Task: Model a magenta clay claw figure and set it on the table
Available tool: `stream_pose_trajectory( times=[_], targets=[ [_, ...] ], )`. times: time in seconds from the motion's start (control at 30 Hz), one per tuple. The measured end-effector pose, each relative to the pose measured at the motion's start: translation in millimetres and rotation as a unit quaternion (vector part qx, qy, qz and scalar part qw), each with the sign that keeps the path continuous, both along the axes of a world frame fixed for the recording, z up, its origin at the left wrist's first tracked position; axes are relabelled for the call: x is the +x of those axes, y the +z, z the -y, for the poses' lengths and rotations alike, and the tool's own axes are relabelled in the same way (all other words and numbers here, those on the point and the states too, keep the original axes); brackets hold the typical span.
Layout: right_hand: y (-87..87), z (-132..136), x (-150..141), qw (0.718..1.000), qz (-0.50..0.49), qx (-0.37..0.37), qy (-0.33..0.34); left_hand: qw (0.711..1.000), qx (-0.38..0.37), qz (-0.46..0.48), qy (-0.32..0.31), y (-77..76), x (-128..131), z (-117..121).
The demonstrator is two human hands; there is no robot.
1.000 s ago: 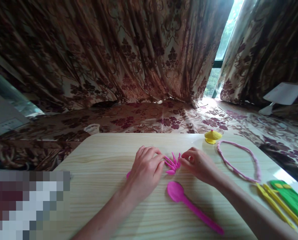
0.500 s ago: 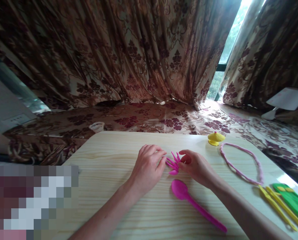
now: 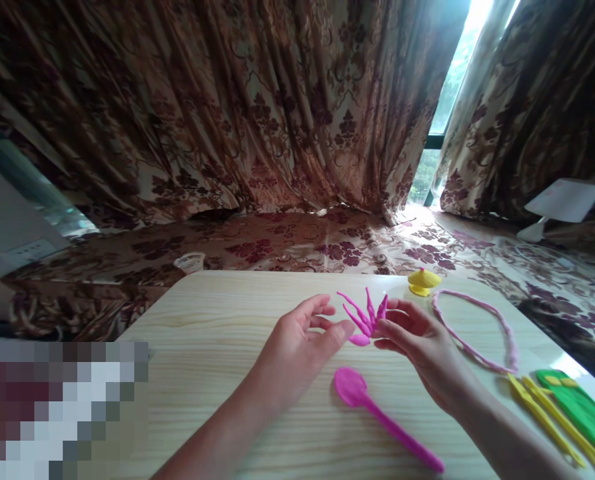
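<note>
A bright pink clay piece [image 3: 370, 316] with several thin pointed prongs fanning upward is held between the thumb and fingers of my right hand [image 3: 417, 337]. At its lower end is a small rounded pink lobe [image 3: 360, 340]. My left hand [image 3: 304, 333] is on the other side, fingers apart, its thumb tip close to the piece; I cannot tell whether it touches. Below both hands, a pink clay spoon [image 3: 351, 387] lies on the pale wood-grain table [image 3: 217, 333], its handle slanting toward the lower right.
Farther back stands a yellow lidded clay pot [image 3: 424, 281]. A pale pink twisted clay loop [image 3: 504, 320] lies beside it. At the right are yellow clay sticks [image 3: 547, 420] and a green clay slab [image 3: 590, 413]. A clear container [image 3: 190, 262] sits beyond the table's back edge.
My right hand has turned and raised the pink piece, so its prongs stand up more visibly. My left hand has opened, its fingers spreading from their curled pose.
</note>
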State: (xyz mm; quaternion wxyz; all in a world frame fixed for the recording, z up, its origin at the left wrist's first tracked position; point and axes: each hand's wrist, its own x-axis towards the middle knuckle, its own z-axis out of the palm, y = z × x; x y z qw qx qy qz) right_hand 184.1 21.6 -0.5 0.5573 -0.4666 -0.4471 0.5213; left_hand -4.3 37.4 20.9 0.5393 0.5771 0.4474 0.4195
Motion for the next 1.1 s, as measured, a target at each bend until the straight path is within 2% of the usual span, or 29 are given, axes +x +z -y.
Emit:
stream_pose_trajectory(
  times=[0.07, 0.17, 0.3, 0.47, 0.63, 0.93, 1.1],
  targets=[
    [3.3, 5, -5, 0.999, -0.028, 0.017, -0.003, 0.998, -0.040, 0.028, -0.044, 7.1, 6, 8],
    [6.7, 11, -11, 0.999, -0.033, 0.022, 0.019, 0.985, -0.114, 0.086, -0.098, 7.8, 14, 16],
    [9.2, 16, -12, 0.998, 0.002, 0.002, 0.057, 0.977, -0.152, 0.142, -0.051, -0.6, 20, 22],
    [8.2, 17, -11, 0.999, -0.002, -0.005, 0.051, 0.967, -0.164, 0.194, -0.026, -4.0, 20, 22],
    [4.9, 18, -13, 0.996, 0.004, -0.030, 0.084, 0.977, -0.151, 0.151, -0.013, -1.8, 21, 20],
    [5.5, 18, -14, 0.996, 0.022, -0.046, 0.068, 0.976, -0.155, 0.146, -0.045, -4.7, 20, 21],
    [5.9, 19, -15, 0.997, 0.034, -0.041, 0.060, 0.980, -0.146, 0.138, -0.020, -5.9, 20, 21]
  ],
)
